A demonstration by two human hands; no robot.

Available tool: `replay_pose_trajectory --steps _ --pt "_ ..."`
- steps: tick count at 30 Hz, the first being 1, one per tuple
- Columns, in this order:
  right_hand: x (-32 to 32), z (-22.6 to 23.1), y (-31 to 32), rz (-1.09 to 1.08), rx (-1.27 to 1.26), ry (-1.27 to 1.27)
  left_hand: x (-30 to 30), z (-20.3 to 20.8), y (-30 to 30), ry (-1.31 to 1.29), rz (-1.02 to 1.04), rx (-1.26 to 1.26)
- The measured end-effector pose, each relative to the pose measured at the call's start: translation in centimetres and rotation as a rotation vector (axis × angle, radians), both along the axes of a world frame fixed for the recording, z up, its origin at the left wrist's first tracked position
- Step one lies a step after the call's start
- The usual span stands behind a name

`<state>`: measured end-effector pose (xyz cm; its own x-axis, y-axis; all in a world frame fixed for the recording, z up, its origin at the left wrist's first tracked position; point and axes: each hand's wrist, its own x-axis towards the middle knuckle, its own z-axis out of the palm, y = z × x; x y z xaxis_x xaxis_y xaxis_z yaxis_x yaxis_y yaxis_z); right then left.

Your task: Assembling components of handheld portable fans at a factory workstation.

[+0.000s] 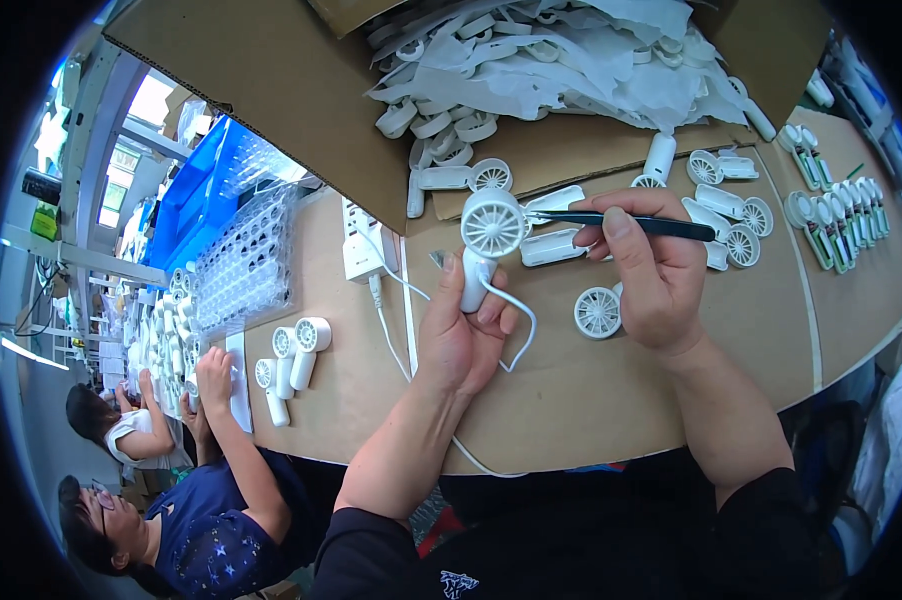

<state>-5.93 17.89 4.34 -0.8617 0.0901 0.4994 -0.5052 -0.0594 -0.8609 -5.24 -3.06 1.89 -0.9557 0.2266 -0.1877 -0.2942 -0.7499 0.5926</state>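
My left hand (458, 335) is closed round the handle of a small white handheld fan (492, 225), its round grille head upright. A white cable (529, 335) runs from the fan's handle and loops down beside my fingers. In my right hand (656, 275) is a pair of dark tweezers (661, 224), pinched between thumb and fingers. The tips point left and reach the right side of the fan head; whether they touch it I cannot tell. Below the tweezers lie white half-shells (555, 247), and a loose fan head (598, 313) sits beside my right wrist.
An open cardboard box (271, 110) of white fan parts stands at the back. A white power strip (363, 245) is left of my hands, near several fans (313, 338). Rows of green-and-white parts (841, 225) lie far right. Two co-workers sit left, beside a clear tray (246, 265).
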Motion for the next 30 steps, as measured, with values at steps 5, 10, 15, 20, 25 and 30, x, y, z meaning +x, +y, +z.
replay_pose_trajectory --steps 5,10,15,20,25,30 --pt "-0.2 -0.1 0.0 0.008 0.015 0.032 0.2 -0.3 -0.5 0.127 -0.056 0.014" --pt "-0.2 0.4 0.0 -0.044 0.052 -0.026 1.1 0.1 0.7 0.400 0.170 -0.580" --pt "-0.1 1.0 -1.1 0.006 0.005 -0.194 1.0 -0.4 0.6 0.923 0.323 -1.104" --pt "-0.2 -0.2 -1.8 0.024 -0.082 -0.091 1.3 -0.6 1.0 1.004 0.308 -1.162" --pt "-0.1 -0.4 -1.4 0.019 0.102 -0.012 2.5 0.7 0.9 0.632 0.092 -0.937" --pt "-0.9 -1.3 -1.7 -0.031 0.183 0.257 2.0 1.5 0.1 0.371 -0.082 -0.784"
